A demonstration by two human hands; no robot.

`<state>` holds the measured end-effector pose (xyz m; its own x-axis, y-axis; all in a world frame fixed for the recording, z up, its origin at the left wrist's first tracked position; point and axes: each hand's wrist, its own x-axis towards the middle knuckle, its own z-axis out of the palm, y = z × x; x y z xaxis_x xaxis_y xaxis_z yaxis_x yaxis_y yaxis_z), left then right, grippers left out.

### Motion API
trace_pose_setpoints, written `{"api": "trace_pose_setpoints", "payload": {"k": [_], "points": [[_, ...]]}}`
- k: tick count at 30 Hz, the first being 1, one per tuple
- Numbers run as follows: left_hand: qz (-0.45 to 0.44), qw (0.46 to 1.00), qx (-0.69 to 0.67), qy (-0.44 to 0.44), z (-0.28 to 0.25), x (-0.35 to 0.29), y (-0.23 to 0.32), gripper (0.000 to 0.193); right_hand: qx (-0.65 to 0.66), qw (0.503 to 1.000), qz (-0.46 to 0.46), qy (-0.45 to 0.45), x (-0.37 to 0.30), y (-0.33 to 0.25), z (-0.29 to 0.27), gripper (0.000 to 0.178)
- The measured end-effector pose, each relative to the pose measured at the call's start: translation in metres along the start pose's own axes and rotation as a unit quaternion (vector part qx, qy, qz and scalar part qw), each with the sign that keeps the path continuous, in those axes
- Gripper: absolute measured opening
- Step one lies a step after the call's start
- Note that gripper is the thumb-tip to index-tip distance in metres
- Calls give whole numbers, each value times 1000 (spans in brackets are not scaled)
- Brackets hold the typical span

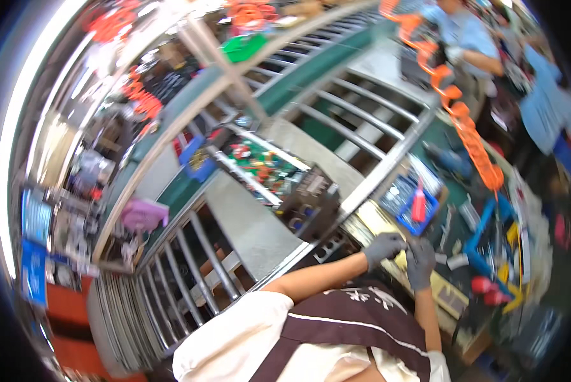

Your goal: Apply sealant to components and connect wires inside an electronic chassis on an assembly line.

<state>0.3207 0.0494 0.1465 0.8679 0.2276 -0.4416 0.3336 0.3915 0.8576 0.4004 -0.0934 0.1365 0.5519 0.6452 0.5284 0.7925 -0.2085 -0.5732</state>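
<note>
Both of my hands wear grey gloves and come together over the near edge of the workbench. My left hand [383,249] reaches in from the left with its fingers bent and pinched. Beside it, my right hand [420,263] has its fingers drawn together, the tips close to the left ones. Whatever sits between the fingertips is too small and blurred to make out. Just beyond the hands stands a blue bin [431,214] with small metal-coloured parts. A red bottle with a narrow tip [419,205] rests in it.
An open metal case with circuit boards [314,200] sits on the roller conveyor [212,254] to the left. An orange coiled hose [468,137] hangs over the bench by a dark power tool [449,160]. Red-handled tools [489,288] lie right. A co-worker in blue [466,32] stands beyond.
</note>
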Motion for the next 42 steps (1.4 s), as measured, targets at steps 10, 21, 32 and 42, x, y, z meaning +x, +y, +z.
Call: {"api": "trace_pose_setpoints", "payload": {"k": [10, 21, 32, 42], "points": [[98, 959, 203, 169, -92, -93, -2, 25, 315, 933, 138, -106, 12, -93, 61, 18], [93, 988, -36, 122, -137, -167, -12, 24, 377, 891, 150, -204, -6, -165, 99, 25], [121, 988, -31, 92, -172, -182, -11, 20, 407, 871, 172, -216, 4, -195, 111, 29], [113, 990, -11, 86, -159, -199, 10, 30, 314, 930, 53, -185, 1, -209, 89, 31]]}}
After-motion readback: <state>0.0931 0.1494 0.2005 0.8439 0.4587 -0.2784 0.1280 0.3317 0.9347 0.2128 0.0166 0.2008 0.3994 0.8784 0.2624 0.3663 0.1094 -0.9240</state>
